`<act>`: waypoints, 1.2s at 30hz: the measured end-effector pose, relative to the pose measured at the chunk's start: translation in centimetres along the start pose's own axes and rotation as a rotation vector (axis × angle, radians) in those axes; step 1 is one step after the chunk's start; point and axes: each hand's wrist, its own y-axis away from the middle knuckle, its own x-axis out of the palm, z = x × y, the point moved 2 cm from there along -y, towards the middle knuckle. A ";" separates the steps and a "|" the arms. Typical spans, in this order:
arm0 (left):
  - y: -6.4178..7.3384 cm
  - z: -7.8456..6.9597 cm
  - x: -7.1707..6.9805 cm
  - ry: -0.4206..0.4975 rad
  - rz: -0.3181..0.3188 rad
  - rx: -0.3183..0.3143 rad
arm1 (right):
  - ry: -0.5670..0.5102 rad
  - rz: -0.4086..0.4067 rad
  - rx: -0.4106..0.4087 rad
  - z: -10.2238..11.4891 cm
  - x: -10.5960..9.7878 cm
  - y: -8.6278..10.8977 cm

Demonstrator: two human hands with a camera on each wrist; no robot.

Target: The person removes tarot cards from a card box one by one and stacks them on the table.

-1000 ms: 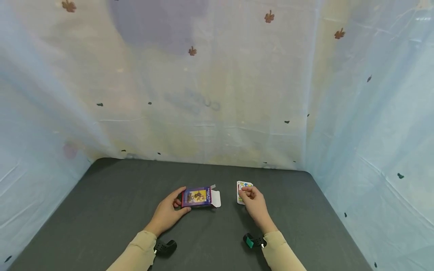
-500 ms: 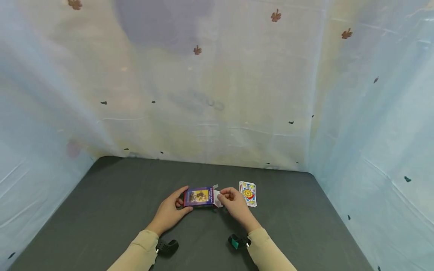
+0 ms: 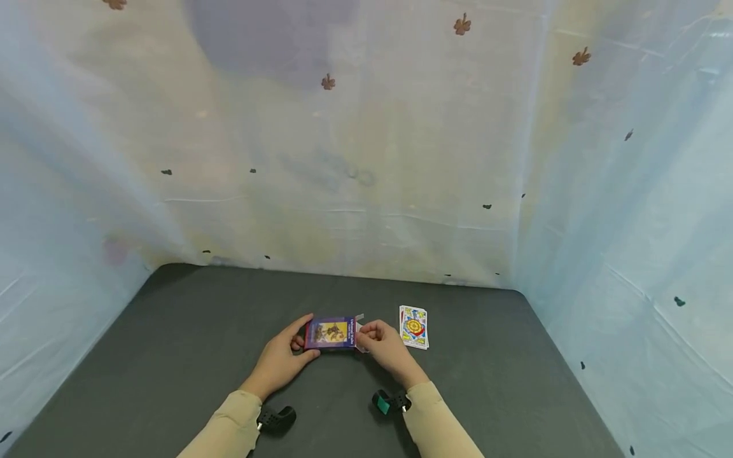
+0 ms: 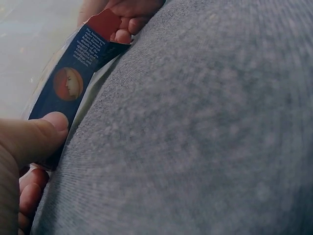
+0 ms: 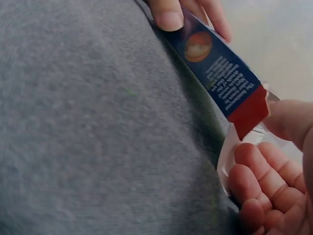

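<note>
A purple card box (image 3: 331, 333) with a yellow picture lies on its side edge-to-edge with the dark table, its open end facing right. My left hand (image 3: 280, 361) grips its left end, thumb (image 4: 55, 121) on the narrow blue printed side and fingers round the far side. At the open end, my right hand (image 3: 390, 350) has its thumb and curled fingers close to the mouth, by the red side flap (image 5: 248, 115) and white end flap (image 5: 225, 159). I cannot tell what its fingertips pinch. Right of that hand, a small stack of colourful cards (image 3: 413, 327) lies face showing.
The table (image 3: 504, 375) has a dark grey cloth top. A pale patterned curtain (image 3: 366, 191) hangs behind it and along both sides. Black bands with cameras sit at the left wrist (image 3: 277, 420) and right wrist (image 3: 392, 402).
My right hand has left the card stack and moved left to the box's open end, now partly covering the white flap. The left hand keeps its grip on the box.
</note>
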 end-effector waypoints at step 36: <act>0.1 -0.3 -0.4 0.000 0.010 -0.021 | 0.037 -0.072 -0.026 -0.4 0.9 -0.5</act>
